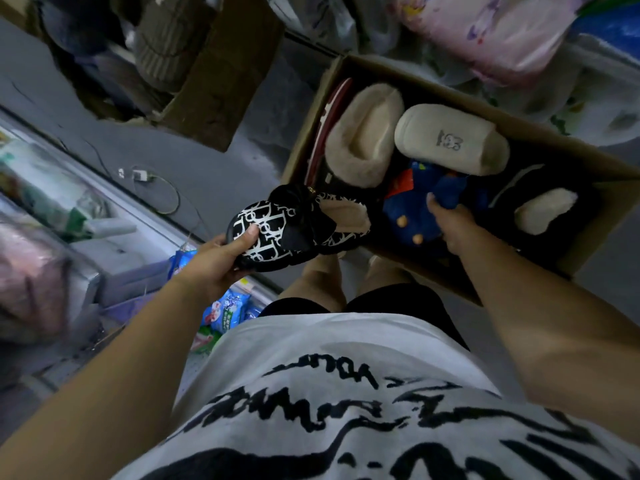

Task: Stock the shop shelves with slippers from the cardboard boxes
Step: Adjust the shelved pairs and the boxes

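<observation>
My left hand [221,258] grips a black-and-white patterned slipper [298,230] with a black bow by its toe, just left of an open cardboard box [398,69]. My right hand [450,225] reaches inside the box and holds a blue plush slipper [415,209]. The box also holds a beige fur-lined slipper [363,133], a beige slipper lying sole up [450,140], a black slipper with a cream lining [543,206] and a dark red one [329,123] along the left wall.
A second cardboard box [221,74] with dark goods stands at the back left. Shelves with packaged goods [52,202] run along the left. Blue packets [225,310] lie by my legs. Pink and plastic-wrapped bundles [502,32] are piled behind the box. Grey floor lies between.
</observation>
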A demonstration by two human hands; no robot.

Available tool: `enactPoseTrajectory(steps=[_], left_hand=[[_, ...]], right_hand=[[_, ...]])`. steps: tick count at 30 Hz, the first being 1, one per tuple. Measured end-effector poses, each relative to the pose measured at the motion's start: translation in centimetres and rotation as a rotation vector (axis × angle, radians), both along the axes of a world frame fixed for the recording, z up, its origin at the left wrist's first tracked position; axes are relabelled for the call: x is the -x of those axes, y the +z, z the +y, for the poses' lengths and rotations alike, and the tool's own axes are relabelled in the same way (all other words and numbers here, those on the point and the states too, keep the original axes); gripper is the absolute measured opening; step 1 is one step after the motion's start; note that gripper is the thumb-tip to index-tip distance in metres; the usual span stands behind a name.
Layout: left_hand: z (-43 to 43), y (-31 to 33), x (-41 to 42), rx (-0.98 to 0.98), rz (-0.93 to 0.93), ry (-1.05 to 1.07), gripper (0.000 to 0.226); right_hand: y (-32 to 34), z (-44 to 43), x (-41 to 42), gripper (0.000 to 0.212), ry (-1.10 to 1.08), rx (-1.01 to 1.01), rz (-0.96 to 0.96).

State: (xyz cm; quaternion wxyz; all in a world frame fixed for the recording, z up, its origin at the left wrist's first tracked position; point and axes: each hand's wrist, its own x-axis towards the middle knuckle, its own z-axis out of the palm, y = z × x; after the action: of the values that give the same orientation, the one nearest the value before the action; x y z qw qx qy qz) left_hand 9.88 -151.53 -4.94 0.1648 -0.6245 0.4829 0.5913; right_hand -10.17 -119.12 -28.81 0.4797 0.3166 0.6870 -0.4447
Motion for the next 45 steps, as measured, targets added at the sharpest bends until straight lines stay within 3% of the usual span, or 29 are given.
enactPoseTrajectory(steps=[4,10,12,16,19,26,30,33,38,41,45], left_hand=[[-0.3,-0.4,-0.1,-0.020,0.013,-0.004,0.065],[-0.9,-0.4,0.4,-0.046,0.036,-0.061,0.045],[-1.2,-0.4,0.3,-0.050,0.044,-0.067,0.049],[-1.5,-0.6,0.1,-0.064,0.061,-0.046,0.046],[-1.6,-1.1,0.1,-0.089,0.066,-0.069,0.065],[-0.3,-1.4,0.9,-0.111,0.117,-0.113,0.061],[-0.2,-1.5,0.9,-0.109,0.134,-0.131,0.054],[-0.7,-1.6,0.7,-0.111,0.145,-0.126,0.064],[-2.6,-1.5,-0.3,-0.105,0.150,-0.028,0.062],[-3.9,-1.2,-1.0,-0.094,0.167,0.058,0.058],[-6.1,-1.0,-2.3,-0.079,0.173,0.121,0.064]], right_hand=[[0.7,0.2,1.1,0.089,-0.001,-0.064,0.043],[6.1,0.6,0.2,0.045,-0.017,-0.042,0.123],[9.1,1.8,-1.0,0.030,0.039,-0.071,0.187],[13.4,5.7,-3.6,0.030,0.082,-0.150,0.280],[15.3,8.4,-5.1,0.018,0.067,-0.198,0.331],[16.2,10.8,-5.8,0.039,-0.023,-0.454,0.510],[14.2,10.4,-5.3,0.049,-0.016,-0.497,0.395],[13.8,9.4,-4.9,0.062,-0.057,-0.502,0.403],[15.0,6.4,-4.8,0.075,0.033,-0.604,0.724],[16.7,2.2,-4.1,0.059,0.174,-0.487,0.927],[16.2,-5.1,-2.7,0.046,0.464,-0.104,0.768]])
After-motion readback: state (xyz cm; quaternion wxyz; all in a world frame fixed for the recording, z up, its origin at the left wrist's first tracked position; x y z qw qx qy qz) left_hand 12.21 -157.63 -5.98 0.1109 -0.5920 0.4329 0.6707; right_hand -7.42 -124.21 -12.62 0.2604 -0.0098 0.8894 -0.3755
